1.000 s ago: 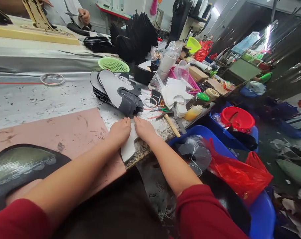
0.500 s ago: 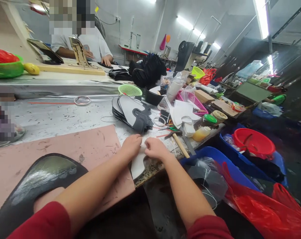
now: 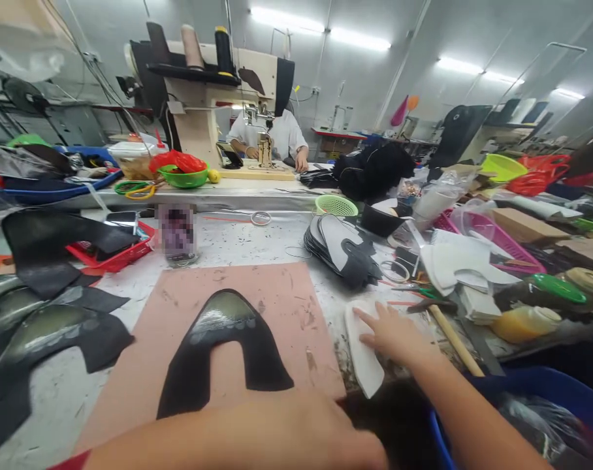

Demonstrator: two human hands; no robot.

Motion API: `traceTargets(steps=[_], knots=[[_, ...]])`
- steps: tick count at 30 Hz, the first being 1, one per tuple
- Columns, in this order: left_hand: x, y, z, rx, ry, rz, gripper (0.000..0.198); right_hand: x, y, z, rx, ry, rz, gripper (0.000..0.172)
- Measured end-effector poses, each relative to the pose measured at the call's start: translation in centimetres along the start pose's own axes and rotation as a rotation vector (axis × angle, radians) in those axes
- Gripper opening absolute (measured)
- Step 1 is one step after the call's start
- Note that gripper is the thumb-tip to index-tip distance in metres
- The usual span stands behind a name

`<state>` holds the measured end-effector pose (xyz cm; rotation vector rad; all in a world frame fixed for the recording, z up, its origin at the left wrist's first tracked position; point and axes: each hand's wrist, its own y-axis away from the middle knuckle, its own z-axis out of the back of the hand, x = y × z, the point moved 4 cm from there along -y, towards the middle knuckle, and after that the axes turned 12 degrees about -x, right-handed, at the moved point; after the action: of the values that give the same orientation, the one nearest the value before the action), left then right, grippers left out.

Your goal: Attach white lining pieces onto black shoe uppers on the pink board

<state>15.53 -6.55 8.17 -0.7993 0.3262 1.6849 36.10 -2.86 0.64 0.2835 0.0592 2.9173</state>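
My right hand [image 3: 397, 331] rests with outstretched fingers on a white curved piece [image 3: 364, 362] near the table's front edge, pressing on it rather than gripping. My left hand [image 3: 320, 424] crosses low in front of me, smeared by motion, so its fingers cannot be made out. Beyond it, a black U-shaped shoe upper piece [image 3: 272, 365] with a shiny toe lies flat on a pink mat [image 3: 296, 294]. A stack of grey and black cut pieces [image 3: 338, 251] sits just past the white piece.
To the right are a wooden-handled hammer [image 3: 453, 339], a bottle of yellow liquid [image 3: 526, 324] and a blue tub [image 3: 561, 385]. More black uppers [image 3: 56, 333] lie left, near a red basket [image 3: 125, 254]. Across the table, a person sits behind a sewing machine [image 3: 198, 111].
The view has swung left. My hands, together at the white piece before, are now apart: the left has come back towards me, while the right lies spread on the white piece.
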Motion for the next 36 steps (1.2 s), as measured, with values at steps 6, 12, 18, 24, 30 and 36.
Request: traceTargets(steps=[6,12,18,24,30,36], knots=[[5.9,7.4,6.2,-0.489,0.238,0.590,0.010,13.1,3.7,0.4,0.306,-1.076,0.348,0.032],[10.5,14.1,5.5,-0.704,0.574,1.062,0.064,18.9,1.6,-3.2,0.342,-1.250,0.049,0.051],[13.8,14.9,6.9,-0.859,0.284,0.995,0.058,20.4,-2.6,-5.3,0.055,-1.042,0.253,0.034],[16.8,15.0,6.9,-0.768,-0.023,0.934,0.041,20.7,-4.2,-6.4,-0.050,-0.924,0.356,0.025],[16.7,15.2,6.6,-0.767,-0.112,0.896,0.041,20.7,-3.7,-6.4,-0.122,-0.846,0.446,0.029],[17.5,15.1,6.5,-0.710,-0.146,0.940,0.042,20.9,-4.0,-6.4,-0.101,-0.796,0.414,0.030]])
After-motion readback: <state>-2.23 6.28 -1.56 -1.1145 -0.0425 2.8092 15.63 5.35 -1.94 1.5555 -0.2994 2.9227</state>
